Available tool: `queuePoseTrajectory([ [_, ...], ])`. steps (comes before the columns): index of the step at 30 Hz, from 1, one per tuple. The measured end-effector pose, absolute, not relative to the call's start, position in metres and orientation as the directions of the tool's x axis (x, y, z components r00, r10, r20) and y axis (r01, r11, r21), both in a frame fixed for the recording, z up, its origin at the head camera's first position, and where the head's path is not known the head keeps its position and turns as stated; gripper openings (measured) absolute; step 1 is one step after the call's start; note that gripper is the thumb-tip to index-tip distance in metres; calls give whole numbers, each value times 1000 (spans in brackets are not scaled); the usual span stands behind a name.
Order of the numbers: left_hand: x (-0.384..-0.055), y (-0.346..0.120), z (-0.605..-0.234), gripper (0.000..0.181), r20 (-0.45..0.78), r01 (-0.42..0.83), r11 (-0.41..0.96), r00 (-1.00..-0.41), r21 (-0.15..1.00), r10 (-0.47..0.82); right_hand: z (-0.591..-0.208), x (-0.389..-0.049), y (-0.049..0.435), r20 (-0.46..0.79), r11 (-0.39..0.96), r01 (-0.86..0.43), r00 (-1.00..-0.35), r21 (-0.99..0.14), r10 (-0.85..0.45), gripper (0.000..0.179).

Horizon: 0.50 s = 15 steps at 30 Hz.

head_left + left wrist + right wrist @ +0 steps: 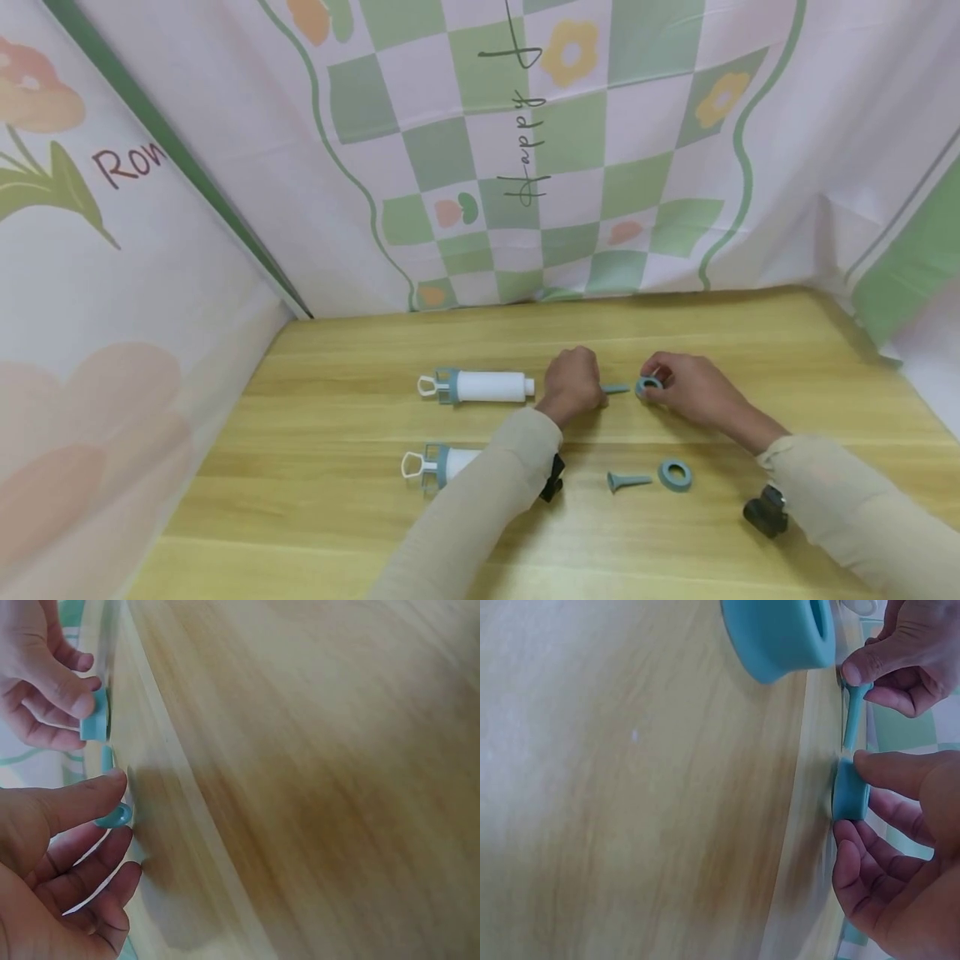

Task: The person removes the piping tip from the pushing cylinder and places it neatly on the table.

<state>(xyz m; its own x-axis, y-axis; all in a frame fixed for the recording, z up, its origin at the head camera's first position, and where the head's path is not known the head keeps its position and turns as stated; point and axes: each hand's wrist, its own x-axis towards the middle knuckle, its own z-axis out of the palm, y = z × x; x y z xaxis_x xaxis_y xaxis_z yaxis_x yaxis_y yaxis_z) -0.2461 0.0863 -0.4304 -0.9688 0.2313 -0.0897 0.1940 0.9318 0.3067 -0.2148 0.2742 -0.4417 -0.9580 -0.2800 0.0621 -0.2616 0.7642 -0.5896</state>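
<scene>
My left hand [573, 383] pinches the wide end of a small blue-green funnel-shaped nozzle [617, 389], whose thin stem points right. In the left wrist view, that nozzle [112, 817] sits between thumb and fingers, close to the wood. To its right, my right hand [697, 387] holds a blue-green ring [641, 388] by its edge. The right wrist view shows the ring [849, 791] on its side between thumb and fingertips, just beyond the stem [853, 716]. A white syringe-like cylinder [491, 387] with a blue-green collar and looped handle lies left of my left hand.
Nearer me, a second white cylinder [460, 462] is partly hidden under my left sleeve. Another funnel-shaped nozzle [630, 480] and another ring [665, 477] lie in front of my hands on the wooden table [315, 500]. Printed curtains [570, 150] hang behind it.
</scene>
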Motion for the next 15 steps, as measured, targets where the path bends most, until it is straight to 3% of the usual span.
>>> queuePoseTrajectory([
  [7, -245, 88, -432, 35, -86, 188, 937, -971, 295, 222, -441, -216, 272, 78, 768, -274, -956, -579, -282, 25],
  [15, -242, 86, -432, 35, -65, 222, 934, -966, 279, 249, -438, -214, 273, 36, 770, -217, -969, -600, -245, 47],
])
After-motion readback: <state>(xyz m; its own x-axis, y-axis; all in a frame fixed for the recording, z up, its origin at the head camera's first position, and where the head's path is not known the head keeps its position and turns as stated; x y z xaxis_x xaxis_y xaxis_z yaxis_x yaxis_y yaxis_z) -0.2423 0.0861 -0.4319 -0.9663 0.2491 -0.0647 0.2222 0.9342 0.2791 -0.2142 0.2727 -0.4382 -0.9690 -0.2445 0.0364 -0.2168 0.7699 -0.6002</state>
